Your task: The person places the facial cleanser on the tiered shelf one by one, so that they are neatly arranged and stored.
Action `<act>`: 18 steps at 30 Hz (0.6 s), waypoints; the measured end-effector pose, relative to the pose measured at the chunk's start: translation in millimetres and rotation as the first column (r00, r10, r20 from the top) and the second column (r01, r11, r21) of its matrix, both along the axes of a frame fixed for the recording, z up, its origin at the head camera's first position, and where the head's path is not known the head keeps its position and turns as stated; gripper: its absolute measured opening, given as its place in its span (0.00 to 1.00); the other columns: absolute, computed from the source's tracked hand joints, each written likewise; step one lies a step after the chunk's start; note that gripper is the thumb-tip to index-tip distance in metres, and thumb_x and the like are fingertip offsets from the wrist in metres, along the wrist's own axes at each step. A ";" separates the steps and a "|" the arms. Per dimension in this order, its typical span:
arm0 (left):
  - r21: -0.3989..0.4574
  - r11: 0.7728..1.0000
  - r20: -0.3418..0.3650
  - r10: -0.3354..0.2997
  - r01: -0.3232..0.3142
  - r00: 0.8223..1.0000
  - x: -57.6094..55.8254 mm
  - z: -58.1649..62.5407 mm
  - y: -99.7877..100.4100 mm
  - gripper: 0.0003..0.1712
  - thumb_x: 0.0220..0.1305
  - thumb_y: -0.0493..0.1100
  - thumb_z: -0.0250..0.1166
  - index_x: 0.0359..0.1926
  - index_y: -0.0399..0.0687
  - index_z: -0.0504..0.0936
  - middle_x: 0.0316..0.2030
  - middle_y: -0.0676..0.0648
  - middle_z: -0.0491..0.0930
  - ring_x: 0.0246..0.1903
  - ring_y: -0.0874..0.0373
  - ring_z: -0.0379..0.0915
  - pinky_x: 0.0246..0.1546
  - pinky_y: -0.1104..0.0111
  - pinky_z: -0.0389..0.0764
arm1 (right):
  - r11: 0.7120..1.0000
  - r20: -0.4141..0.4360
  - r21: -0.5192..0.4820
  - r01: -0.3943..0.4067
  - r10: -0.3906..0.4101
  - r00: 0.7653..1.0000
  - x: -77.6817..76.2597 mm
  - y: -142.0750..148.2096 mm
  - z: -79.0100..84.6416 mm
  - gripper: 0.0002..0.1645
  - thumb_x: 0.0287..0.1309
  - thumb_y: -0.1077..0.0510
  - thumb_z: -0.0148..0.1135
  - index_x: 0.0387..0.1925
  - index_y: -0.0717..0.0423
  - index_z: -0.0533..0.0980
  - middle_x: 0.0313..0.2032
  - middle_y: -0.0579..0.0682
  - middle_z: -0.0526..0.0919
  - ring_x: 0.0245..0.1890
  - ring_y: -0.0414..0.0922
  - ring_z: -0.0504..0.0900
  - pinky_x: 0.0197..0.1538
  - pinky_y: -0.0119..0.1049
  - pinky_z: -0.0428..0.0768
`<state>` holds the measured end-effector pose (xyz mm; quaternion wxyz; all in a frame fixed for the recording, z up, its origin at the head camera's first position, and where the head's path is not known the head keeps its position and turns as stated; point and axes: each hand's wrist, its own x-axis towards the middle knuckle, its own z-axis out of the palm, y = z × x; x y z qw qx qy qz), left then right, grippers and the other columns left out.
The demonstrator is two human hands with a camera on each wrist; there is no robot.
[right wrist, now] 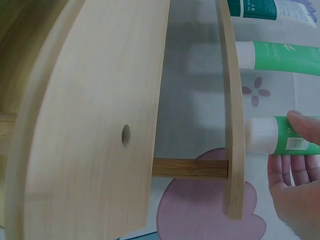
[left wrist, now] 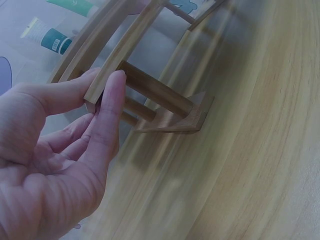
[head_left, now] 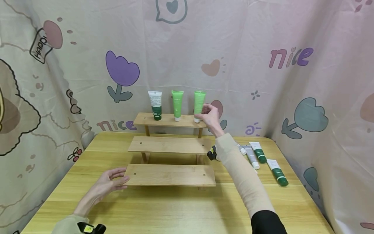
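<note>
A three-step wooden rack stands on the table. My left hand pinches the left end of its lowest shelf between thumb and fingers, as the left wrist view shows too. At the top shelf's right end my right hand holds a light green tube upright by its lower part, white cap down. In the right wrist view that tube's cap is right at the shelf edge. Along the same shelf stand another light green tube in the middle and a white and dark green tube at the left.
Right of the rack, several tubes lie on the table, among them a grey tube and two white and dark green tubes, one farther back and one nearer. My right forearm partly covers this group. A patterned curtain hangs behind.
</note>
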<state>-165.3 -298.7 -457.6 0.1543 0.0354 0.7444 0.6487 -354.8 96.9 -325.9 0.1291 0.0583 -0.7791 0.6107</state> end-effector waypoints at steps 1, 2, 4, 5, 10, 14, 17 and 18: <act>0.001 1.000 0.001 0.002 -0.002 1.000 -0.1 -0.1 0.0 0.45 0.71 0.37 0.62 0.73 0.17 0.44 0.54 0.39 0.68 0.44 0.64 0.80 0.51 0.65 0.90 | 1.000 0.001 -0.005 0.001 -0.001 1.000 -0.8 -0.6 -0.4 0.26 0.47 0.70 0.75 0.51 0.67 0.78 0.43 0.57 0.82 0.42 0.45 0.79 0.53 0.35 0.84; 0.001 1.000 0.000 0.001 -0.001 1.000 -0.1 -0.2 -0.1 0.45 0.71 0.37 0.62 0.73 0.17 0.44 0.54 0.40 0.67 0.44 0.64 0.80 0.51 0.65 0.90 | 1.000 0.002 -0.003 0.005 -0.005 1.000 -1.5 -1.0 -0.8 0.26 0.47 0.70 0.75 0.51 0.66 0.78 0.43 0.57 0.82 0.41 0.45 0.79 0.53 0.35 0.83; 0.004 1.000 0.000 -0.001 0.001 1.000 0.0 -0.3 -0.3 0.45 0.71 0.37 0.62 0.73 0.17 0.44 0.53 0.41 0.67 0.44 0.64 0.80 0.51 0.65 0.90 | 1.000 0.008 -0.004 0.012 -0.012 1.000 -2.6 -1.6 -1.4 0.27 0.47 0.70 0.75 0.51 0.66 0.78 0.43 0.56 0.82 0.41 0.45 0.79 0.53 0.35 0.83; 0.006 1.000 -0.001 -0.001 0.001 1.000 0.1 -0.4 -0.3 0.46 0.71 0.37 0.62 0.73 0.17 0.44 0.53 0.41 0.67 0.44 0.64 0.80 0.52 0.65 0.90 | 1.000 0.012 -0.003 0.014 -0.014 1.000 -3.0 -1.9 -1.7 0.27 0.47 0.70 0.75 0.51 0.66 0.78 0.43 0.56 0.82 0.41 0.44 0.79 0.53 0.35 0.83; 0.011 1.000 -0.002 0.006 -0.006 1.000 0.9 -0.2 0.2 0.45 0.71 0.37 0.63 0.73 0.17 0.45 0.55 0.39 0.67 0.45 0.64 0.80 0.52 0.65 0.90 | 1.000 0.014 0.000 0.021 -0.021 1.000 -4.1 -3.5 -3.2 0.26 0.47 0.70 0.75 0.51 0.66 0.78 0.43 0.57 0.82 0.42 0.46 0.79 0.54 0.37 0.84; 0.011 1.000 -0.002 0.005 -0.005 1.000 1.1 0.1 0.1 0.45 0.71 0.37 0.62 0.73 0.17 0.44 0.55 0.39 0.67 0.45 0.64 0.80 0.52 0.65 0.90 | 1.000 0.007 0.007 0.026 -0.026 1.000 -4.9 -4.2 -4.1 0.26 0.47 0.70 0.75 0.51 0.66 0.78 0.44 0.59 0.82 0.43 0.47 0.80 0.55 0.38 0.85; 0.011 1.000 -0.002 0.007 -0.007 1.000 0.9 0.2 0.1 0.45 0.71 0.37 0.62 0.73 0.17 0.44 0.54 0.40 0.67 0.45 0.64 0.80 0.52 0.64 0.90 | 1.000 0.004 0.009 0.028 -0.028 1.000 -5.8 -4.6 -4.6 0.27 0.47 0.70 0.75 0.51 0.65 0.78 0.44 0.59 0.82 0.43 0.48 0.80 0.55 0.38 0.84; 0.012 1.000 -0.001 0.009 -0.009 1.000 0.9 0.1 0.2 0.45 0.71 0.37 0.62 0.73 0.17 0.44 0.54 0.39 0.67 0.45 0.64 0.80 0.52 0.64 0.90 | 1.000 0.003 0.008 0.028 -0.028 1.000 -6.2 -4.7 -4.8 0.27 0.47 0.70 0.75 0.51 0.65 0.78 0.44 0.59 0.82 0.44 0.48 0.80 0.55 0.38 0.84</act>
